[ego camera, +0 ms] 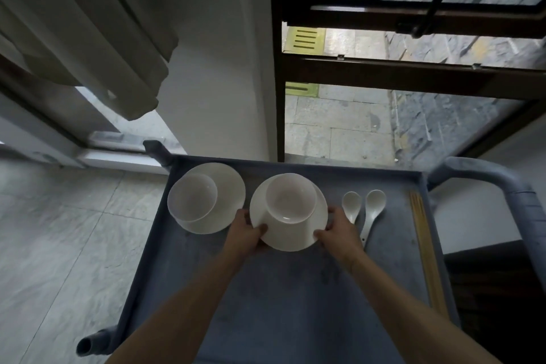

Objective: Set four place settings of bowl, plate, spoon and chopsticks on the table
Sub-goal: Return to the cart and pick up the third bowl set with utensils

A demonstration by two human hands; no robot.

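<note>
The cart tray (280, 289) is a dull slate blue, mottled with darker smudges; its handle (502, 183) is a paler grey-blue; the two plates (233, 186) (283, 241) are plain white, as are the two bowls (192, 196) (291, 198), the nearer bowl faintly pinkish inside; the two spoons (351, 205) (374, 207) are glossy white; the chopsticks (425, 248) are pale yellow-tan; the floor (59, 230) is light grey with marbled veining; the curtain (88, 23) is off-white, falling in shadowed folds; the window frame (384, 71) is dark brown; outside, the paving (472, 121) is blue-grey irregular stone beside yellow slotted grates (302, 40).
</note>
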